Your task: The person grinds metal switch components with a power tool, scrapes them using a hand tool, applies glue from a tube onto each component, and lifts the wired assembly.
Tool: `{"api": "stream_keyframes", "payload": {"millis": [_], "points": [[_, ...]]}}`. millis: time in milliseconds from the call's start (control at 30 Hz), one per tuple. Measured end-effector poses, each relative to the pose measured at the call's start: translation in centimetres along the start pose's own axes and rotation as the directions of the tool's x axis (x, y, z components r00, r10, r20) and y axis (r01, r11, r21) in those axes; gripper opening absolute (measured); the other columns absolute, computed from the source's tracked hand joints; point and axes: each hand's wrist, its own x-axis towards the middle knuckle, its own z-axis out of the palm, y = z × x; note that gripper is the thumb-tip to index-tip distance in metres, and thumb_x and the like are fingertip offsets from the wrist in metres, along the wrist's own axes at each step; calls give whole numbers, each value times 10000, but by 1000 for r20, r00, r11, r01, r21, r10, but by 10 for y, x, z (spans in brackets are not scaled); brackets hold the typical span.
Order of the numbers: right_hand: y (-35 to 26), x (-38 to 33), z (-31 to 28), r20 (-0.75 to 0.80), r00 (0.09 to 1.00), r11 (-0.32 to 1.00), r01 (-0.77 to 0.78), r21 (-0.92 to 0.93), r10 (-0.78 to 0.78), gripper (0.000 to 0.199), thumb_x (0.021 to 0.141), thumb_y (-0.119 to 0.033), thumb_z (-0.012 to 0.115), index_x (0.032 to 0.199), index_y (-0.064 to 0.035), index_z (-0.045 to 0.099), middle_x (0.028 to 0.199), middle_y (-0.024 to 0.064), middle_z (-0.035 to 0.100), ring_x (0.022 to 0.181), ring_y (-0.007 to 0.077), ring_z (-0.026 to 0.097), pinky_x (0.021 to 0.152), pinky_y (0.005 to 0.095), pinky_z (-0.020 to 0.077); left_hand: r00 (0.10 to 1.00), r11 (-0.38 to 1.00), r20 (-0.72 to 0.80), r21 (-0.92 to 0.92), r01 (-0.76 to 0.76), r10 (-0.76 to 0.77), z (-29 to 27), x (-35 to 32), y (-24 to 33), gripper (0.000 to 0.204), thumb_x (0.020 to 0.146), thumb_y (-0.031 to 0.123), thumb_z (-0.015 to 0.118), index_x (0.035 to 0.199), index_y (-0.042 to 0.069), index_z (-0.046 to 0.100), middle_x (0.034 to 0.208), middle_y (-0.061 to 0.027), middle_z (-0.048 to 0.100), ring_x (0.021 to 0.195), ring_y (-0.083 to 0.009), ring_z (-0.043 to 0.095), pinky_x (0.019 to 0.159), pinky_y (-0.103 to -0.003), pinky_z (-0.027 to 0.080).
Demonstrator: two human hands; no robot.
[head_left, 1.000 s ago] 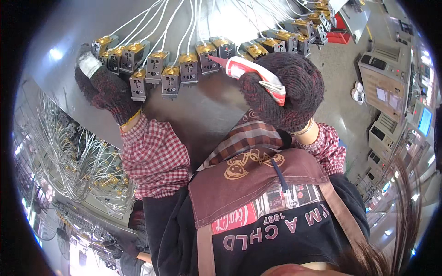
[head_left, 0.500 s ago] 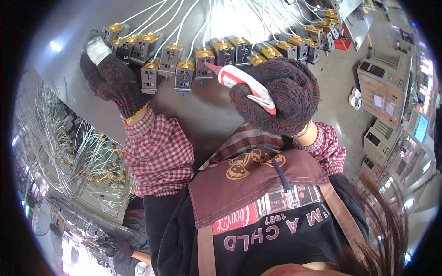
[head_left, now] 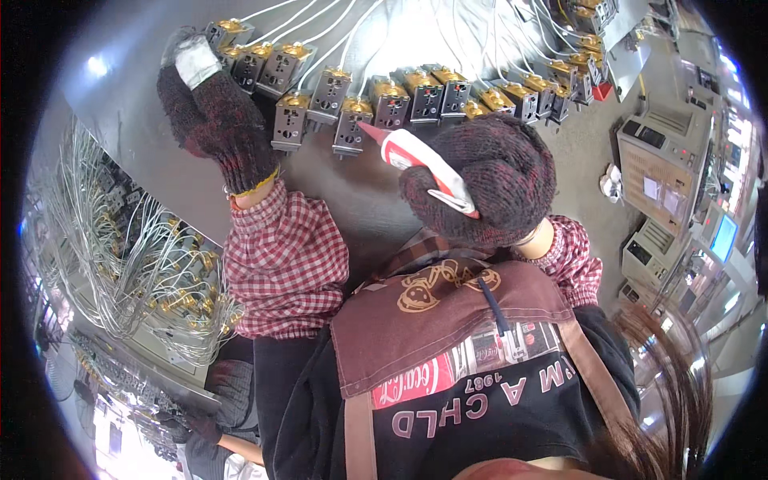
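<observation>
My right hand (head_left: 488,180), in a dark knitted glove, is closed around a red-and-white squeeze tube (head_left: 424,164). The tube's tapered pink nozzle points left, its tip at the upper front of a small metal box-shaped unit (head_left: 352,128); whether they touch I cannot tell. Similar units with brass-coloured tops and white cables form an uneven row, including one (head_left: 390,104) with a red spot on its front. My left hand (head_left: 212,112), gloved too, with white tape on one finger, reaches forward with fingers extended beside the leftmost units (head_left: 252,66). Its far fingertips are partly hidden.
The units stand on a shiny metal table (head_left: 128,104). At the left lies a heap of cabled units (head_left: 176,280). Beige machines (head_left: 668,152) stand on the floor at right, near a small red object (head_left: 602,92). Another person's gloved hand (head_left: 204,428) shows at lower left.
The row of units appears further right in view, and my left hand has shifted right and forward. The nozzle tip now lies at the neighbouring unit to the left. My right hand keeps the tube.
</observation>
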Motion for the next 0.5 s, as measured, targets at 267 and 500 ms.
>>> {"api": "stream_keyframes", "payload": {"millis": [267,500], "points": [[-3,5,-8,21,1000,998,-20,54,19,465,791,-436,784,1160,-164,704,1178,31,673,1092,248,619,988,442,431,991,990,-26,63,-127,129,4,-10,7,370,1011,323,535,1185,19,659,1039,-109,684,873,-205,650,821,-340,514],[3,12,1,1,1000,999,7,41,-8,469,792,-431,784,1170,-166,701,1182,35,672,1091,253,621,988,449,432,998,997,-3,51,-59,59,6,-12,14,380,1007,335,546,1216,30,633,1023,-107,683,848,-180,662,767,-319,531]]}}
